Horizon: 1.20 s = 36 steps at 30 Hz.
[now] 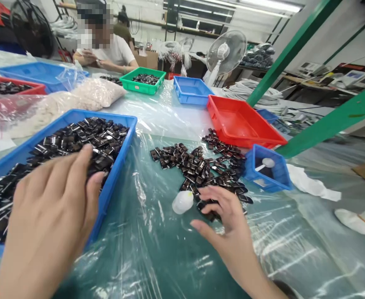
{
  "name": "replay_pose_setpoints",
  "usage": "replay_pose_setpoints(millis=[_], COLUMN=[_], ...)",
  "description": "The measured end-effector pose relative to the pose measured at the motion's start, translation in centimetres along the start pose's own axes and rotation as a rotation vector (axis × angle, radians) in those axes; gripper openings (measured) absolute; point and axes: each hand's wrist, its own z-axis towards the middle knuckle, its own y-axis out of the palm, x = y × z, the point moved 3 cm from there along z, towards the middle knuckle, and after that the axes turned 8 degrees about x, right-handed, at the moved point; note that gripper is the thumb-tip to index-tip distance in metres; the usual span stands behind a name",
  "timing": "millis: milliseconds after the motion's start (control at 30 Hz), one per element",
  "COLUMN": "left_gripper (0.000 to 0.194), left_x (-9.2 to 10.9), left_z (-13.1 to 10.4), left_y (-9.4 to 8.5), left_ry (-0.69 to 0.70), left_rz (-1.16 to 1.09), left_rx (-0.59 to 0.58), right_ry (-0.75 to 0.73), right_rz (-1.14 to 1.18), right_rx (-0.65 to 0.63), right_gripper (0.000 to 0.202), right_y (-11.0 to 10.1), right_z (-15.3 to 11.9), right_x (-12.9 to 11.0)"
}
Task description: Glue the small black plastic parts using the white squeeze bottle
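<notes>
My left hand (53,203) is over the near end of a blue tray (132,124) full of small, shiny black plastic pieces (91,128). Its index finger and thumb are apart, with no piece visible between them; the other fingertips are partly hidden. On the right, my right hand (227,228) has curved, spread fingers and an open gap to the thumb. Its fingertips are at the near edge of a loose pile of the same black pieces (198,166). Just left of those fingers, a small translucent white container (183,202) sits on the plastic-covered table.
A small blue bin (268,182) with a white spoon (266,163) stands right of the pile. Behind are a red tray (244,120), a blue tray (191,90) and a green tray (143,88). A green post (291,54) rises at right. A person (115,54) sits across the table.
</notes>
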Motion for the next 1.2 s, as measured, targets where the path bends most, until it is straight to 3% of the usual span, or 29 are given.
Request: replay_pose_setpoints(millis=[67, 100, 233, 333, 500, 633, 733, 967, 1067, 1200], left_gripper=[0.05, 0.052, 0.048, 0.039, 0.047, 0.035, 0.031, 0.042, 0.041, 0.023], left_x=[-0.3, 0.1, 4.4, 7.1, 7.1, 7.1, 7.7, 6.5, 5.7, 5.8], left_z=[0.5, 0.3, -1.7, -2.0, 2.5, 4.8, 3.5, -1.8, -2.6, -3.0], left_y=[0.6, 1.3, 5.8, 9.8, 15.3, 17.6, 17.1, 12.1, 10.6, 9.8], left_ry=[0.063, 0.115, 0.276, 0.246, 0.068, 0.072, 0.143, 0.228, 0.27, 0.355], left_rz=[0.221, 0.261, 0.159, 0.137, 0.123, 0.016, -0.084, -0.194, -0.216, -0.304], left_rx=[0.015, -0.019, -0.187, -0.262, -0.237, -0.289, -0.351, -0.438, -0.422, -0.434], right_ry=[-0.011, -0.004, 0.009, -0.007, -0.032, -0.046, -0.058, -0.069, -0.054, 0.006], right_rz=[-0.089, -0.122, -0.156, -0.149, -0.167, -0.19, -0.198, -0.171, -0.153, -0.095], right_rx=[-0.109, -0.161, -0.185, -0.091, -0.059, -0.1, -0.116, -0.163, -0.165, -0.212], right_gripper=[0.074, 0.075, 0.034, 0.03, 0.028, 0.028, 0.028, 0.027, 0.027, 0.024], right_y=[1.0, 1.4, 1.8, 0.7, -0.7, -0.9, -1.1, -1.3, -1.3, -1.0], right_z=[0.3, 0.4, 0.6, 0.6, 0.4, 0.3, 0.2, 0.1, 0.1, -0.1], right_x=[0.8, 1.2, 2.2, 2.2, 1.5, 1.1, 0.9, 0.5, 0.5, 0.6])
